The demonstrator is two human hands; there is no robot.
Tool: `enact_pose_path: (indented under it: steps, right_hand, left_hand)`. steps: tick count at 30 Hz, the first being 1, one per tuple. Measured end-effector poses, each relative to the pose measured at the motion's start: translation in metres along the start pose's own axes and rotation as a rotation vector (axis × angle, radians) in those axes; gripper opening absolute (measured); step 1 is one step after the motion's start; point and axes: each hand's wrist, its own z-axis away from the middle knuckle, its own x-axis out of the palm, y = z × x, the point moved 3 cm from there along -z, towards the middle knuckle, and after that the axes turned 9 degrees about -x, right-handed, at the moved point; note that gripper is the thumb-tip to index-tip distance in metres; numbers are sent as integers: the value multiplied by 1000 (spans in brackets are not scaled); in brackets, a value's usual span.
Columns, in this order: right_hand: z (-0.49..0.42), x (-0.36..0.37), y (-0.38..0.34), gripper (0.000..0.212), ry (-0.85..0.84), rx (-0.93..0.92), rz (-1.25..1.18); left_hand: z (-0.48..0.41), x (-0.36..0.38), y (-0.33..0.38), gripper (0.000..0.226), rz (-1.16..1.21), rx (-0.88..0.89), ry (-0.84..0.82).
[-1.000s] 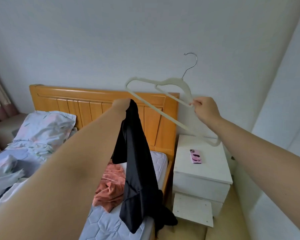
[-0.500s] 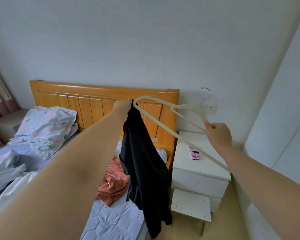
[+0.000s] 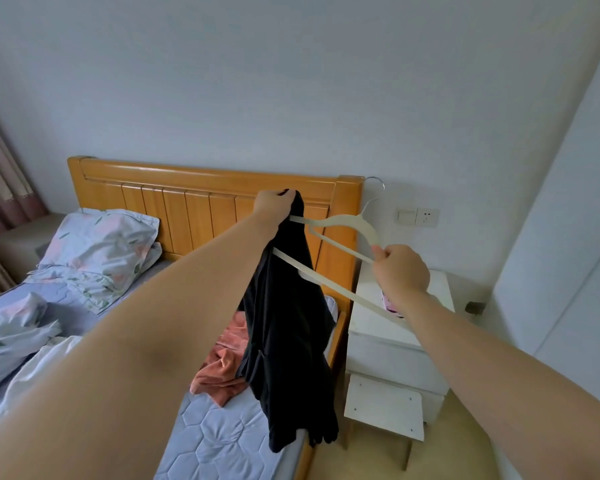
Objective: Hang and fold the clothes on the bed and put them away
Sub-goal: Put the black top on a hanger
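The left hand (image 3: 274, 204) grips the top of a black garment (image 3: 288, 327) hanging above the bed's (image 3: 219, 441) right edge. The right hand (image 3: 400, 271) is closed around a cream hanger (image 3: 336, 223), whose left arm seems to pass into the garment. An orange cloth (image 3: 222, 372) lies on the mattress, left of the white nightstand (image 3: 388, 351).

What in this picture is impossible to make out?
Head view:
hanger: far end hidden by the left hand and black garment.
pink object on the nightstand: mostly covered by the right hand.
Garment type: bunched, unclear.
orange cloth: partly behind the garment.
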Motion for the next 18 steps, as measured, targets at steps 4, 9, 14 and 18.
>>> enact_pose_path:
  steps: [4,9,14,18]
  right_hand:
    - [10,6,-13,44,55,-18,-32]
    - [14,12,-40,46,60,8,-162]
    - [19,19,-54,50,15,26,-313]
    - [21,12,-63,54,65,56,-487]
  left_hand:
    - [11,9,12,26,-5,140,-66]
    - [33,26,1,31,104,224,-75]
    - [41,35,-17,25,423,-2,-129]
    - [47,32,-19,18,433,-6,-260]
